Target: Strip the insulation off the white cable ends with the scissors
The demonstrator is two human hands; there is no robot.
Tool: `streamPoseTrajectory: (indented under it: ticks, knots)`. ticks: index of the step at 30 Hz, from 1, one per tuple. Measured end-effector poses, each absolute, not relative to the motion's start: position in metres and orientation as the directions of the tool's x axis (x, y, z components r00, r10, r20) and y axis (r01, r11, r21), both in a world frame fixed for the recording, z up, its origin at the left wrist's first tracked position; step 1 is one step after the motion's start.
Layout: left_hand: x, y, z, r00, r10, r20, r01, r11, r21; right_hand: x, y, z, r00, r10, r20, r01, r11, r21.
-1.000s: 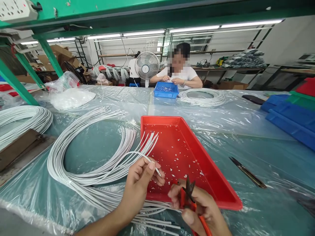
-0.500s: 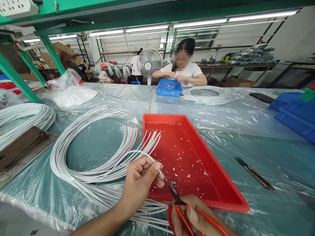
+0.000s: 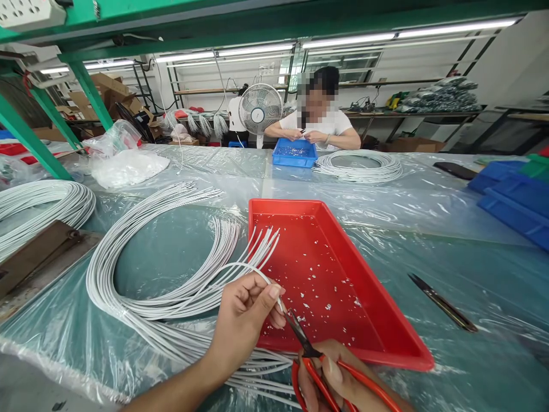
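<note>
Between thumb and fingers, my left hand (image 3: 246,320) pinches a white cable (image 3: 262,274) close to its end, over the near left part of a red tray (image 3: 377,286). My right hand (image 3: 338,372) is wrapped round the red handles of a pair of scissors (image 3: 305,343). The blades point up and left, and their tips meet the cable end just below my left fingertips. Small white scraps lie scattered in the tray. A coiled bundle of white cables (image 3: 103,269) rests to the left, with some ends lying over the tray's edge.
Tweezers (image 3: 444,303) lie right of the tray. Across the table, a person (image 3: 326,120) works over a blue tray (image 3: 295,161) beside another cable coil (image 3: 360,167). Blue bins (image 3: 514,200) stand at right. A brown metal block (image 3: 38,257) and a plastic bag (image 3: 128,166) are at left.
The scissor blades have come closer together and moved slightly up and left at the cable end. My left hand stays in place. Across the table, the other person's hands have shifted slightly.
</note>
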State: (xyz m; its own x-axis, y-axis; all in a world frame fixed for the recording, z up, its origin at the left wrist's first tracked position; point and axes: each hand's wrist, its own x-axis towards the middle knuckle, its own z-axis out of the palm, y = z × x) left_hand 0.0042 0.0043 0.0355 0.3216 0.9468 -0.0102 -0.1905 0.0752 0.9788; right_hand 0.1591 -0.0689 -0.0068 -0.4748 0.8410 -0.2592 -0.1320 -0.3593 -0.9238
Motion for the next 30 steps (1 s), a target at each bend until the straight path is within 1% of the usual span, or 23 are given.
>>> streamPoseTrajectory:
  ticks: [7,12,22,30]
  knots:
    - [0.004,0.004,0.037,0.36,0.933,-0.007,-0.154,0.067,0.986,0.163,-0.069,-0.012,-0.48,0.813,-0.33,-0.153,-0.447,-0.881]
    - [0.004,0.005,0.039,0.363,0.932,-0.001,-0.159,0.063,0.985,0.167,-0.069,-0.011,-0.477,0.781,-0.403,-0.113,-0.509,-0.854]
    - [0.003,0.004,0.039,0.352,0.936,-0.001,-0.162,0.062,0.985,0.167,-0.067,-0.002,-0.475,0.771,-0.424,-0.049,-0.504,-0.862]
    - [0.004,0.005,0.039,0.352,0.936,-0.001,-0.148,0.057,0.987,0.168,-0.066,0.002,-0.492,0.754,-0.435,-0.048,-0.522,-0.851]
